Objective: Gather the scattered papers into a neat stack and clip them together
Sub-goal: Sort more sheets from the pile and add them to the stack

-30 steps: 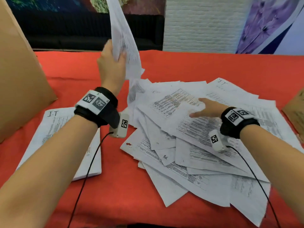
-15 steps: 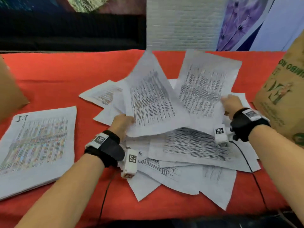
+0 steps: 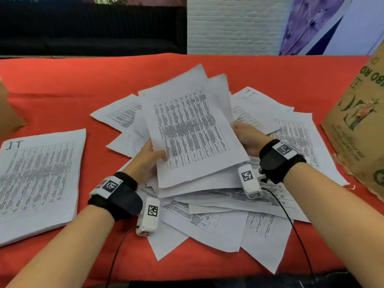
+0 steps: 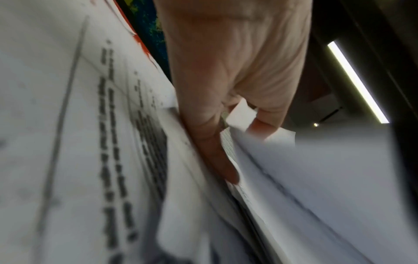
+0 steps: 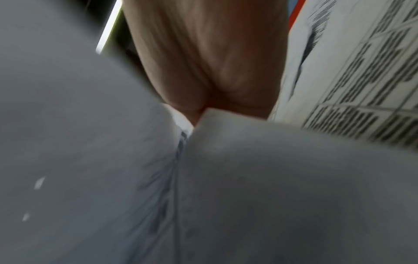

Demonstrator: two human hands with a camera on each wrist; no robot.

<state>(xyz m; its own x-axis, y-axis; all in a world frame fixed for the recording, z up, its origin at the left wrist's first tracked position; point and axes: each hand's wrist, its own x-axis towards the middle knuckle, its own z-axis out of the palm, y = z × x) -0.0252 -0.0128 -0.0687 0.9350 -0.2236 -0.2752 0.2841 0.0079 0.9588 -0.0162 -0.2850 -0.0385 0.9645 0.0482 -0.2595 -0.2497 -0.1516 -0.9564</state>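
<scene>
Printed white sheets lie scattered in a loose pile (image 3: 218,223) in the middle of the red table (image 3: 62,96). Both hands lift a small bundle of sheets (image 3: 193,134) above that pile. My left hand (image 3: 149,161) grips the bundle's lower left edge, thumb on top. My right hand (image 3: 247,138) grips its right edge. In the left wrist view the fingers (image 4: 212,142) lie under the sheets (image 4: 294,178) and the thumb on top. The right wrist view is blurred: palm (image 5: 210,62) with paper (image 5: 248,178) against it. A neat stack marked "I-T" (image 3: 39,179) lies at the left.
A brown paper sack (image 3: 361,129) with green print stands at the right edge of the table. A brown cardboard piece (image 3: 8,113) juts in at the far left. A small metal paper clip (image 3: 351,186) lies by the sack's foot.
One second ago the left hand held one sheet high while the right rested on the pile. Both sheets then came together, and both hands now hold one bundle over the pile.
</scene>
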